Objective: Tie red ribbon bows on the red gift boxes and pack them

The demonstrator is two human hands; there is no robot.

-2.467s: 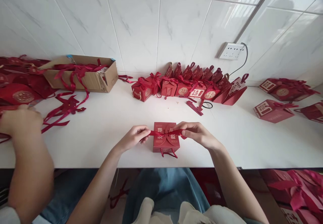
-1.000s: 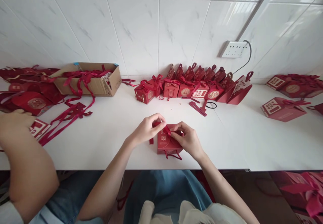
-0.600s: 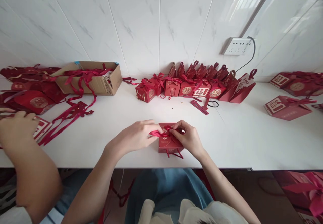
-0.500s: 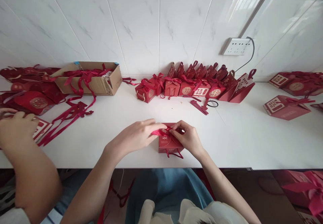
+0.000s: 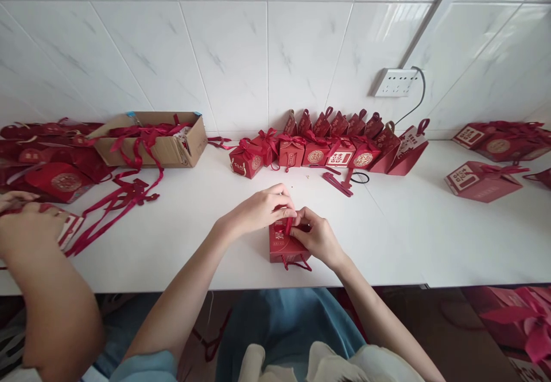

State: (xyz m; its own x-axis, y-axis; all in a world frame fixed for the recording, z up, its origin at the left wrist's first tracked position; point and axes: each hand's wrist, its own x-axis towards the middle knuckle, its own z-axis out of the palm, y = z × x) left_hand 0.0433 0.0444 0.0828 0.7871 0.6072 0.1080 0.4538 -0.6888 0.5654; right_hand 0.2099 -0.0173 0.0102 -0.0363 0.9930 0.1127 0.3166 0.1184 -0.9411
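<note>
A small red gift box (image 5: 287,250) with a rope handle stands near the table's front edge, right before me. Over its top, a red ribbon (image 5: 288,225) runs between my two hands. My left hand (image 5: 267,207) reaches above the box from the left, its fingertips closed on the ribbon. From the right, my right hand (image 5: 316,233) pinches the ribbon at the top of the box, thumb against forefinger. The fingers cover part of the ribbon, so any knot there is hidden.
Several finished-looking red boxes (image 5: 316,154) line the wall. A cardboard box (image 5: 172,151) with trailing ribbons stands back left. At far left, another person's hand (image 5: 32,227) rests by a flat red box. One red box (image 5: 484,181) sits at right; a socket strip (image 5: 394,82) is on the wall.
My left hand has moved right and slightly up, above the box, bringing the ribbon from sideways to more upright. My right hand stays at the box top.
</note>
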